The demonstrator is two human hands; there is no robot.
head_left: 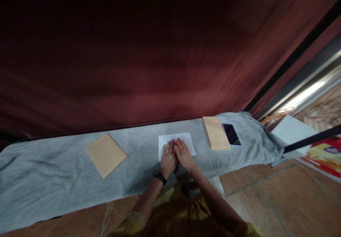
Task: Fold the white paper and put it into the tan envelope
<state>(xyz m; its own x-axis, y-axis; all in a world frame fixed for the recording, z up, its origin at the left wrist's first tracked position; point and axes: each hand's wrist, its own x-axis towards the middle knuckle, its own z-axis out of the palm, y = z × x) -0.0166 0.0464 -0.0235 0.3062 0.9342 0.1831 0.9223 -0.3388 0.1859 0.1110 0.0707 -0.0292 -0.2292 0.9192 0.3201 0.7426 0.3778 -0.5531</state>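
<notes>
1. The fingers (168,146) of the left hand (167,159) are lying extended and close together, pointing away from the wearer. Those of the right hand (185,156) are slanting in beside them, also close together. Neither hand is visibly pinching anything; whether something is lying under the palms, one cannot tell.
2. Beneath both hands, a white sheet of paper (189,143) is resting on grey cloth (145,141), roughly midway between the brown envelopes on either side.
3. Risks, as a judgement: uneven pressure from the two hands could be creasing the sheet askew; the soft cloth, giving underneath, could be letting it slide or wrinkle. Damp palms could be smudging or lifting it.
4. The sheet is looking plain, pale and four-cornered, wider than deep, and sitting slightly turned. The hands are hiding its middle; a faint greyish patch is showing near the fingertips, too blurred to name. Whether it is folded is unclear.
5. Farther out, a black wristwatch (160,177) is circling the left wrist. A brown paper envelope (106,155) is lying tilted, well to the left; a stack of brown envelopes (217,134) is sitting to the right, with a dark-screened smartphone (231,134) just beside it.
</notes>
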